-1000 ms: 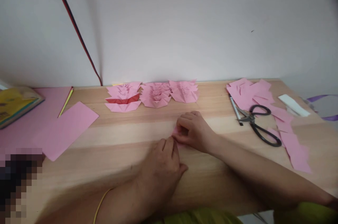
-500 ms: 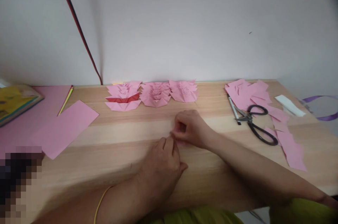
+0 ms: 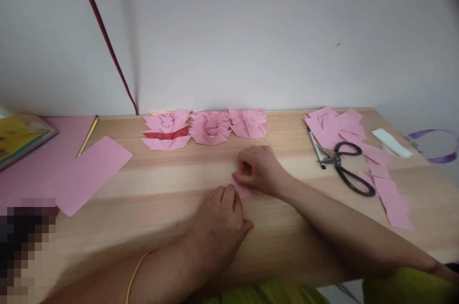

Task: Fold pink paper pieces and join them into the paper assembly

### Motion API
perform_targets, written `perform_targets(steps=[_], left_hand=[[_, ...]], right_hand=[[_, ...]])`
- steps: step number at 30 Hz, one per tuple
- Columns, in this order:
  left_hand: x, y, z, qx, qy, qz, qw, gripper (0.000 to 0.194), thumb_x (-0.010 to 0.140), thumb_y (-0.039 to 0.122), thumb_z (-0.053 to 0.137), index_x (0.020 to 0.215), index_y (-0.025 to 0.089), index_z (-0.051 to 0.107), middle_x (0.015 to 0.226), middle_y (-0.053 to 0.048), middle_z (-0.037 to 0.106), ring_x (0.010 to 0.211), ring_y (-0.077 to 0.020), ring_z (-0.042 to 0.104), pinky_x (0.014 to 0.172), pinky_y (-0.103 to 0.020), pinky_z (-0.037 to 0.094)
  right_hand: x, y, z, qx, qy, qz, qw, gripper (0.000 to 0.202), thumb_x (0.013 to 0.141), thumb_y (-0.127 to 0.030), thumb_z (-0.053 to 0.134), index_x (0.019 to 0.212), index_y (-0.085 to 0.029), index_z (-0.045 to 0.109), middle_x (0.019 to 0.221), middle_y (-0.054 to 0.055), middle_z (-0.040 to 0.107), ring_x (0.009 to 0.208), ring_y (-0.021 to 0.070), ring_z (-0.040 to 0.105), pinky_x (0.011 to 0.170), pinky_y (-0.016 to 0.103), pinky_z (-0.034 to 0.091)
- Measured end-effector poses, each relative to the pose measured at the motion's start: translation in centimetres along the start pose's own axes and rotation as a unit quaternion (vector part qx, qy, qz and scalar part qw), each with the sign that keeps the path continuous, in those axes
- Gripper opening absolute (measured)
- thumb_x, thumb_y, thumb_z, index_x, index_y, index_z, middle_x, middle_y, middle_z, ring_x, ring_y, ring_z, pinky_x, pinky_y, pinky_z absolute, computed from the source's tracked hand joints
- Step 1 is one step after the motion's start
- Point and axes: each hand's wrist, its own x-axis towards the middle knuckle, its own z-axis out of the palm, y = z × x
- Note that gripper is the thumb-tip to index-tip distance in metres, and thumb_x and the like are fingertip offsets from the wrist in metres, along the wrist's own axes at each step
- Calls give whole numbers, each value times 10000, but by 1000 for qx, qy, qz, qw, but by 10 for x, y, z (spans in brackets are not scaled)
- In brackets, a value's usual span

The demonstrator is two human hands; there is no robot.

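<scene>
A small pink paper piece [image 3: 241, 189] lies on the wooden table between my two hands, mostly covered by them. My right hand [image 3: 260, 170] pinches its upper edge, thumb and fingertips together. Just below and to the left, my left hand [image 3: 224, 222] has curled fingers pressed on the paper's near side, with the thumb sticking out to the right. Beyond my hands, three stacks of folded pink papers stand along the wall: a left stack [image 3: 167, 144] with one red piece [image 3: 168, 134] in it, a middle stack [image 3: 212, 137] and a right stack [image 3: 251, 127].
Black-handled scissors [image 3: 335, 159], a pen [image 3: 315, 146], pink paper pieces [image 3: 392, 201] and a white strip [image 3: 390, 142] lie at right. At left are a large pink sheet [image 3: 96, 170], a yellow pencil [image 3: 88, 136] and a book [image 3: 21, 139]. A dark blurred shape sits lower left.
My right hand has shifted slightly, and more of the small pink paper shows between my hands. My left hand has hardly moved.
</scene>
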Motion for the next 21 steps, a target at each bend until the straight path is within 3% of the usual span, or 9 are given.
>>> perform_targets(steps=[4,10,15,19,21], left_hand=[[-1,0,2,0,5,-7,1000,355,805,413,562,926,80,597,884,-135,560,865,-260,525,738,-420,489],[0,0,0,-11,-3,-4,1000,394,800,405,571,997,65,585,908,-135,561,851,-257,522,727,-415,490],[1,0,-3,-3,-19,-8,1000,349,794,404,578,913,76,601,877,-132,561,851,-262,525,719,-421,494],[2,-1,-2,-12,-10,-10,1000,384,772,399,607,975,73,592,908,-131,562,849,-260,524,727,-420,494],[2,-1,-1,-15,-7,-10,1000,385,767,394,614,972,70,593,905,-131,560,850,-263,523,727,-421,494]], right_hand=[[4,7,-3,9,33,47,998,150,703,-231,607,619,-177,495,637,-10,565,647,133,485,655,268,272],[-2,-2,1,7,-9,-29,999,165,684,-278,653,653,-180,524,689,-5,601,729,159,508,721,294,269],[2,6,-3,3,47,39,998,150,705,-215,606,615,-172,494,639,-3,571,655,138,488,674,277,266],[-1,-2,-2,32,-4,-33,999,135,706,-238,635,646,-178,530,675,-9,594,706,144,503,712,290,265],[-2,-2,-1,11,-5,-27,1000,146,707,-243,638,640,-175,528,677,-9,593,712,145,504,720,296,257]])
